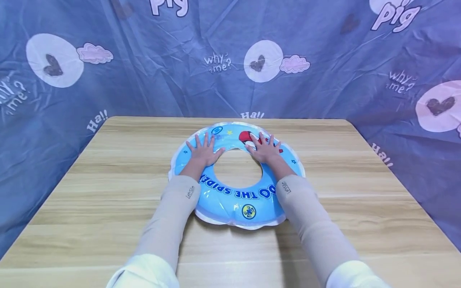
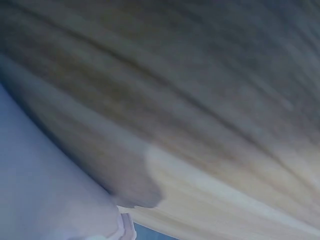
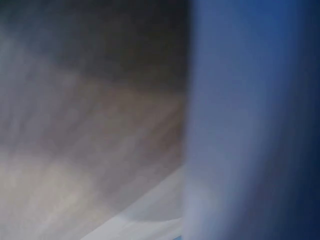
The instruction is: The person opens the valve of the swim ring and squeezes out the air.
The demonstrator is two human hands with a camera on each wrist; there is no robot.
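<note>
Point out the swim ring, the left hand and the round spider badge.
Swim ring [image 1: 219, 209], head view, near side of the tube.
Left hand [image 1: 203, 154], head view, its back.
Spider badge [image 1: 249, 211], head view, its middle.

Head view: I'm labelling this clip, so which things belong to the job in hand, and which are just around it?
Job in hand:
- light-blue, glossy plastic inflatable ring
- left hand and right hand, both resting on it

Just around it:
- pale wood-grain table
- blue printed fabric backdrop
</note>
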